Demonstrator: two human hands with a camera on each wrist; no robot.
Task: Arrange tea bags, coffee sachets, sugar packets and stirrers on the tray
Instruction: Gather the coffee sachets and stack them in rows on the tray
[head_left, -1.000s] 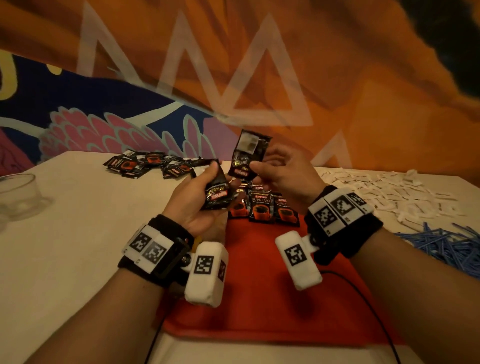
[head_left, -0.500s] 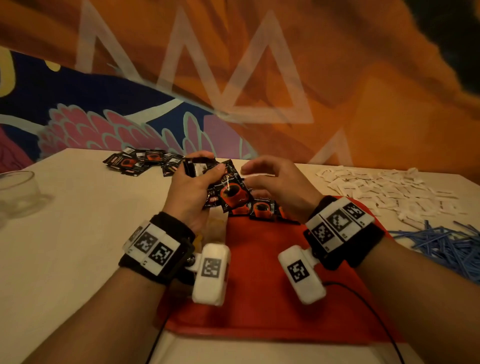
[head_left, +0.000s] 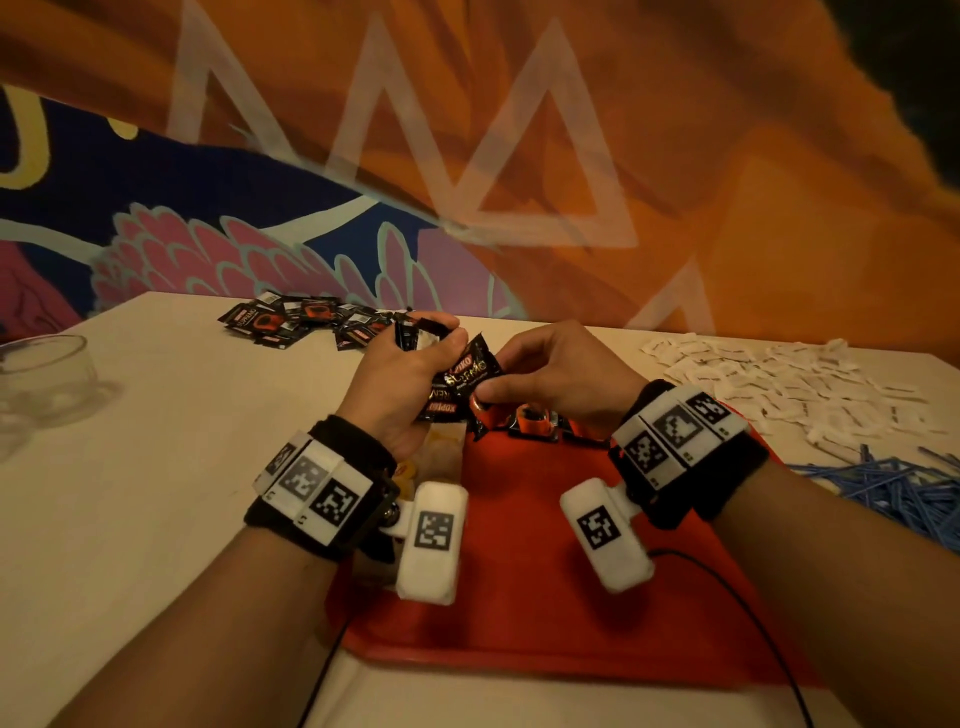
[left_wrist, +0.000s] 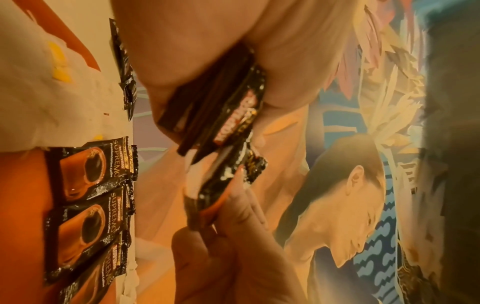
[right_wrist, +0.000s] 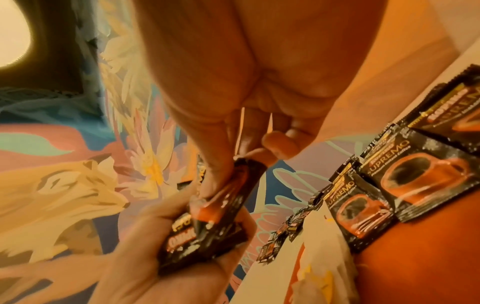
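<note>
My left hand (head_left: 410, 364) grips a small stack of black coffee sachets (left_wrist: 221, 107) above the far left corner of the red tray (head_left: 545, 597). My right hand (head_left: 545, 374) pinches one sachet (head_left: 470, 371) out of that stack between thumb and forefinger; the same sachet (right_wrist: 223, 197) shows in the right wrist view. A row of coffee sachets (head_left: 535, 418) lies along the tray's far edge, partly hidden by my right hand. White tea bags with yellow tags (head_left: 436, 457) lie at the tray's left side, below my left hand.
A loose pile of coffee sachets (head_left: 301, 322) lies at the back left of the table. White sugar packets (head_left: 779, 384) spread at the back right, blue stirrers (head_left: 893, 483) right of the tray. A glass bowl (head_left: 47, 374) stands far left. A painted wall rises behind.
My right hand came down from holding a sachet up high, returned to the stack in my left hand, and now pinches one sachet there. Both hands have lowered toward the tray's far edge.
</note>
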